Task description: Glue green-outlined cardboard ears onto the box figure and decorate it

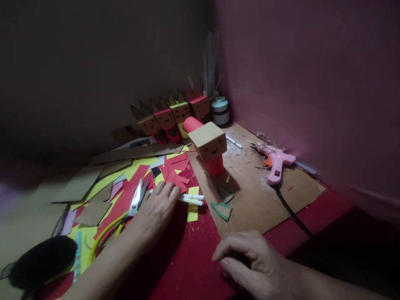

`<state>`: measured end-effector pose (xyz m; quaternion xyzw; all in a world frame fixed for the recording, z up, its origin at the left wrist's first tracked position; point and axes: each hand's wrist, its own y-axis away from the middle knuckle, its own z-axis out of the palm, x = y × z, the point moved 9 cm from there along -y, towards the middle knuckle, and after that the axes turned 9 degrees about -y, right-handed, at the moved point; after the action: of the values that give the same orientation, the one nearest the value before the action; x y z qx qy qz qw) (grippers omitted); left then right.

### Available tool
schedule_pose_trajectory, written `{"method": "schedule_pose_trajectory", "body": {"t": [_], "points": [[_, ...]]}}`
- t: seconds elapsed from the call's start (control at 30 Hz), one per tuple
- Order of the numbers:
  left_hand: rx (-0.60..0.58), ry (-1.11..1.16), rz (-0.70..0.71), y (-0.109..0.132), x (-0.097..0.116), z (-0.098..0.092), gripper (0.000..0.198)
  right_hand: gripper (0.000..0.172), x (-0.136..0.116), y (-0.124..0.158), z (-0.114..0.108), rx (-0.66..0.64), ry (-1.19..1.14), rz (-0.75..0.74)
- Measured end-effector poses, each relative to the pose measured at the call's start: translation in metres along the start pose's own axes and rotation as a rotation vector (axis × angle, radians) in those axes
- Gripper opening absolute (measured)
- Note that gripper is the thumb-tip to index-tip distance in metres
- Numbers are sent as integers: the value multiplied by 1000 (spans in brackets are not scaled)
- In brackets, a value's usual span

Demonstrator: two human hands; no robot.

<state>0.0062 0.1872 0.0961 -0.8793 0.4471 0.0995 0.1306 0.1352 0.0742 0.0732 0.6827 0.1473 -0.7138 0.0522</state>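
Left hand [162,202]: palm-down over two slim white sticks [195,203]; grasping or merely covering, cannot tell. Immediately left: yellow-handled scissors [135,205], blades parted, among paper scraps [117,200]. Right of sticks: two green-edged cardboard pieces [221,211]. Right hand [256,258]: nearer wearer, loosely curled, released. Beyond both: box-headed cardboard figure [211,143], upright; pink glue gun [276,160] farther right.

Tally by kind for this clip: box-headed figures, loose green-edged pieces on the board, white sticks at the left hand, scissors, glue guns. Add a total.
Box-headed figures: 5
Loose green-edged pieces: 2
White sticks at the left hand: 2 showing
Scissors: 1
Glue gun: 1
Total: 11
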Motion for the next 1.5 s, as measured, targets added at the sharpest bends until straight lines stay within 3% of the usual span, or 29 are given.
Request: {"method": "schedule_pose_trajectory", "body": {"t": [0.3, 0.4, 0.5, 0.67, 0.9, 1.1, 1.5], "points": [[105, 3, 27, 5, -34, -1, 42, 18, 16, 1, 2, 31, -1, -133], [162, -78, 12, 8, -26, -6, 40, 19, 21, 0, 4, 0, 21, -155], [257, -147, 29, 11, -2, -21, 37, 20, 23, 0, 5, -10, 33, -138], [339, -71, 87, 15, 31, -33, 29, 18, 16, 0, 5, 11, 16, -166], [371, 133, -5, 20, 36, -31, 21, 17, 8, 3, 4, 5, 30, -125], [334, 108, -16, 23, 46, -18, 22, 21, -2, 4, 4, -16, 117, -81], [332, 163, -103, 23, 40, -9, 22, 21, -8, 6, 4, -33, 160, -108]]}}
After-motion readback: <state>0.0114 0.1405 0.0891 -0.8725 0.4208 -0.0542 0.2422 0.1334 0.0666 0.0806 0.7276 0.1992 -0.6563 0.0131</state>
